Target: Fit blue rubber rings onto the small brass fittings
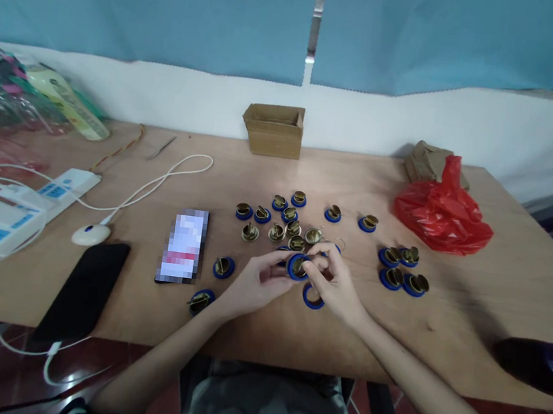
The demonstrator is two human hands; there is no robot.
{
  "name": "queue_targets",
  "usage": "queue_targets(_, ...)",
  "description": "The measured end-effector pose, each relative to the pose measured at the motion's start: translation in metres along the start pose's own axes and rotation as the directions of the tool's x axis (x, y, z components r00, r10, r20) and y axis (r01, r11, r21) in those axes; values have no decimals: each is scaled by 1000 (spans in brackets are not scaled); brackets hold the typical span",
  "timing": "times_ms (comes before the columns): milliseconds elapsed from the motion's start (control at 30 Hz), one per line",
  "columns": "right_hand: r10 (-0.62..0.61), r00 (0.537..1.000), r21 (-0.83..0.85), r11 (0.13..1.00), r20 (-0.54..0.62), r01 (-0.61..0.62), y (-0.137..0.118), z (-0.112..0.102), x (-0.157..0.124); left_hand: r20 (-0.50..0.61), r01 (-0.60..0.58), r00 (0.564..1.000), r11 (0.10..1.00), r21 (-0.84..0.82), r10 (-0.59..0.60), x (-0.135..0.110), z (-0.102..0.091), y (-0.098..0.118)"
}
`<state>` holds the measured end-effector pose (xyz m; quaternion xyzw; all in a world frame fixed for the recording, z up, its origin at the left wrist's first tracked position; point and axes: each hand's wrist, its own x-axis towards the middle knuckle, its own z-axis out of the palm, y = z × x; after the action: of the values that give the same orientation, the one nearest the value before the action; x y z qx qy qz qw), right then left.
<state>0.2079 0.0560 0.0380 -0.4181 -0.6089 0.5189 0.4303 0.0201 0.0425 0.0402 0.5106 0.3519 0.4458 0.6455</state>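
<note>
Near the table's middle, my left hand (260, 282) is closed around the edge of a round blue-rimmed brass piece (298, 267). From the other side, the fingers of my right hand (340, 285) pinch the same piece, with the thumb over its brass centre. Just below my right fingers lies a loose blue ring (314, 297). Behind my hands is a cluster of similar brass pieces, some blue-rimmed like this one (298, 198), some without blue like this one (250, 232). Two blue-rimmed pieces (223, 267) lie left of my left hand, one partly behind my forearm.
An opened cardboard box (274, 141) stands at the back. On the right are several grouped blue-rimmed pieces (391, 278), a red plastic bag (444, 214) and a dark bottle (539, 363). Leftward lie a lit phone (183, 246), a black phone (85, 291), a power strip (34, 211) and cables.
</note>
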Motion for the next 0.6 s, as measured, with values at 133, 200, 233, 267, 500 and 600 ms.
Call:
queue_targets(133, -34, 999, -57, 998, -20, 33, 0, -1, 1, -2, 20, 1000, 998, -54, -20, 0, -2, 6)
queue_targets(200, -44, 999, -95, 995, -19, 42, 0, -1, 0, -28, 34, 999, 999, -27, -34, 1, -1, 8)
queue_targets(233, -42, 999, -101, 994, -13, 41, 0, -1, 0, -34, 37, 999, 999, -10, -38, 1, -1, 9)
queue_targets(267, -34, 999, -96, 995, -5, 34, -1, -1, 0, -37, 37, 999, 999, 4, -37, 1, 0, 10)
queue_targets(500, -14, 996, -80, 997, 86, 21, -5, -3, -1, -65, -31, 997, 997, 65, 35, 0, 1, 9)
queue_targets(600, -18, 995, -104, 994, 93, 28, -4, -3, -2, -85, -77, 993, 992, 96, 85, 1, 0, 5)
